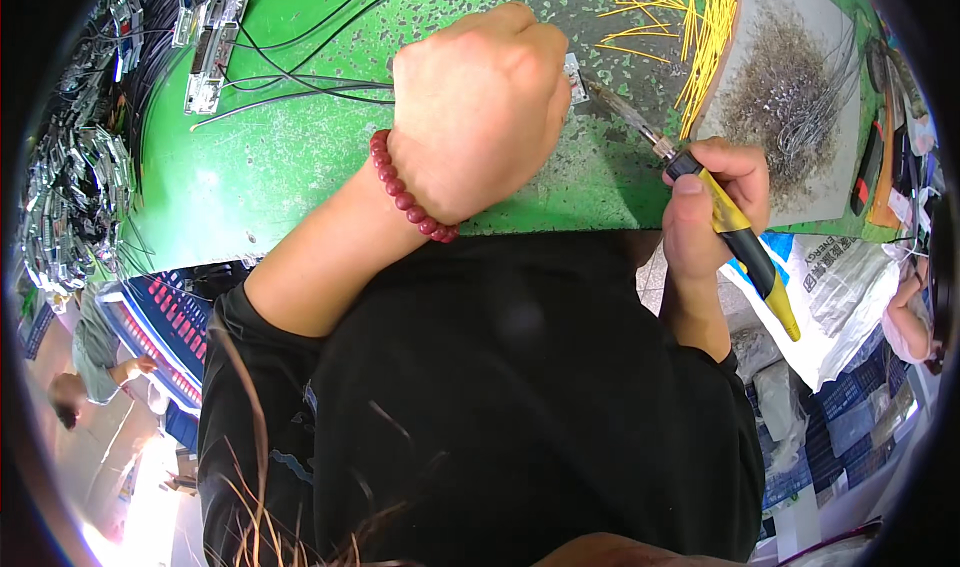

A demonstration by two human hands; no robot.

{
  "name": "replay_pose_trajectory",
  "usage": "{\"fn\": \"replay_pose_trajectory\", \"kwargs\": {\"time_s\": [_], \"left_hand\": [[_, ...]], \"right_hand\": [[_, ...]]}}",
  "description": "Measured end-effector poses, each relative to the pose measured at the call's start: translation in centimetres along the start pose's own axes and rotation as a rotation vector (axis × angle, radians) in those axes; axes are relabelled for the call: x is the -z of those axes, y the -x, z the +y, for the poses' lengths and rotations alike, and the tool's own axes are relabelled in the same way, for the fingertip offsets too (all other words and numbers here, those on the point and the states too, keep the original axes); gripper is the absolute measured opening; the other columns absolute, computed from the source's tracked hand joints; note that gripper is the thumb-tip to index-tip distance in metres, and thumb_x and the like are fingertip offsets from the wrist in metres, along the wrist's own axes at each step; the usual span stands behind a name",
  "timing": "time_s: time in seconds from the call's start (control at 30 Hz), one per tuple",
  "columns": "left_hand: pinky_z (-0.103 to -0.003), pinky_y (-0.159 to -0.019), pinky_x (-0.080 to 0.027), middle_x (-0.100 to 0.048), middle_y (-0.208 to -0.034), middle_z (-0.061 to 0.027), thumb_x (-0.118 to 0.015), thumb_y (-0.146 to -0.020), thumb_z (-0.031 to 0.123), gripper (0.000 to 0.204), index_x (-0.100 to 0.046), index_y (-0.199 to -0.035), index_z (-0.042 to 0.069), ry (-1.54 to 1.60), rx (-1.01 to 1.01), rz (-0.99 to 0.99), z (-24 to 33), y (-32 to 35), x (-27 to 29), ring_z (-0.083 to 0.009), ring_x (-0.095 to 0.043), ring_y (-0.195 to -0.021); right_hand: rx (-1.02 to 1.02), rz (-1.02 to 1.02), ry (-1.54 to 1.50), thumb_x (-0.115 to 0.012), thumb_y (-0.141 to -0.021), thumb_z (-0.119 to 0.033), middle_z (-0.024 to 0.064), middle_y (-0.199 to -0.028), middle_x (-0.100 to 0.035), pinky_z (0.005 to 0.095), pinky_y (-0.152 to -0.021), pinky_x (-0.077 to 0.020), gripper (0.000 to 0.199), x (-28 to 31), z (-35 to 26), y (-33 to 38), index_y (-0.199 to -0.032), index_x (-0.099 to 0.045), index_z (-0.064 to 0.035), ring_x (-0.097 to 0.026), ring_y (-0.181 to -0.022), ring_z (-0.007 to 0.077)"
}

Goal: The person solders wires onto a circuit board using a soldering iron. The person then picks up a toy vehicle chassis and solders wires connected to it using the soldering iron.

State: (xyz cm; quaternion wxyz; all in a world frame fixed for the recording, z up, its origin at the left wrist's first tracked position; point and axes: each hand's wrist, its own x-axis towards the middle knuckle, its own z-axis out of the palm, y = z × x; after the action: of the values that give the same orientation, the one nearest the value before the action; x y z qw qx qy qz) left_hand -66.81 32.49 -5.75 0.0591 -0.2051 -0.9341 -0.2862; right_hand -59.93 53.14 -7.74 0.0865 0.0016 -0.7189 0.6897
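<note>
My right hand (692,225) grips a yellow-and-black soldering iron (748,249) like a pen. Its metal tip points up and left, close to a small silvery part (575,77) sticking out past my left hand. That left hand (485,107) is closed in a fist over the green table, back upward, with a red bead bracelet (403,199) on the wrist. Most of the part it holds, and the fingertips, are hidden beneath it. Black wires (350,89) run leftward from under the fist.
Wired clear-and-metal pieces (210,62) lie on the green table (300,177), and a large pile of similar pieces (75,187) fills the left side. Yellow wires (708,42) spread at the back right, beside a grey board (835,192) covered with dark scraps (785,97).
</note>
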Motion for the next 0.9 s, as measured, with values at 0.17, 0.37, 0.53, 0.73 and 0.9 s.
{"fn": "replay_pose_trajectory", "kwargs": {"time_s": [0.17, 0.37, 0.53, 0.73, 0.9], "left_hand": [[-0.036, -0.052, -0.047, -0.059, -0.071, -0.0066, -0.065, -0.074, 0.006, 0.007, -0.060, -0.069, 0.006, 0.002, 0.006, 0.011, -0.02, 0.04, 0.03, -0.0283, -0.059, -0.061], [-0.036, -0.052, -0.047, -0.060, -0.072, -0.0064, -0.065, -0.074, 0.006, 0.007, -0.060, -0.069, 0.006, 0.021, -0.010, 0.014, -0.27, -0.02, -0.04, -0.0277, -0.059, -0.061], [-0.036, -0.052, -0.047, -0.060, -0.072, -0.0063, -0.065, -0.074, 0.007, 0.006, -0.061, -0.070, 0.006, 0.020, -0.002, 0.003, -0.28, 0.04, 0.01, -0.0278, -0.059, -0.061], [-0.036, -0.053, -0.047, -0.059, -0.070, -0.0066, -0.065, -0.074, 0.006, 0.007, -0.060, -0.069, 0.006, 0.011, -0.015, 0.019, -0.23, 0.04, -0.12, -0.0278, -0.059, -0.062], [-0.037, -0.053, -0.047, -0.058, -0.070, -0.0067, -0.065, -0.074, 0.006, 0.008, -0.059, -0.069, 0.006, 0.014, -0.015, 0.022, -0.20, 0.05, -0.10, -0.0279, -0.059, -0.062]], "right_hand": [[0.011, 0.029, 0.033, -0.074, -0.079, -0.014, 0.0008, -0.081, -0.057, 0.0196, -0.064, -0.0391, 0.028, -0.21, -0.01, 0.09, -0.095, -0.055, -0.0012, -0.048, -0.069, 0.0044], [0.003, 0.021, 0.046, -0.074, -0.079, -0.015, 0.0007, -0.082, -0.057, 0.0195, -0.063, -0.0391, 0.029, -0.15, 0.02, -0.04, -0.095, -0.055, -0.0011, -0.048, -0.069, 0.0044], [0.037, -0.062, 0.101, -0.067, -0.084, -0.012, 0.0086, -0.079, -0.059, 0.0230, -0.065, -0.0455, 0.024, -0.06, -0.28, -0.25, -0.097, -0.052, 0.0017, -0.055, -0.067, 0.0119], [-0.022, -0.024, 0.072, -0.074, -0.079, -0.012, 0.0013, -0.082, -0.057, 0.0199, -0.063, -0.0387, 0.027, -0.31, -0.22, -0.15, -0.095, -0.056, -0.0014, -0.047, -0.068, 0.0047], [0.106, 0.048, -0.043, -0.073, -0.080, -0.011, 0.0038, -0.087, -0.057, 0.0206, -0.066, -0.0387, 0.025, -0.07, 0.54, -0.04, -0.095, -0.056, -0.0018, -0.048, -0.071, 0.0058]]}}
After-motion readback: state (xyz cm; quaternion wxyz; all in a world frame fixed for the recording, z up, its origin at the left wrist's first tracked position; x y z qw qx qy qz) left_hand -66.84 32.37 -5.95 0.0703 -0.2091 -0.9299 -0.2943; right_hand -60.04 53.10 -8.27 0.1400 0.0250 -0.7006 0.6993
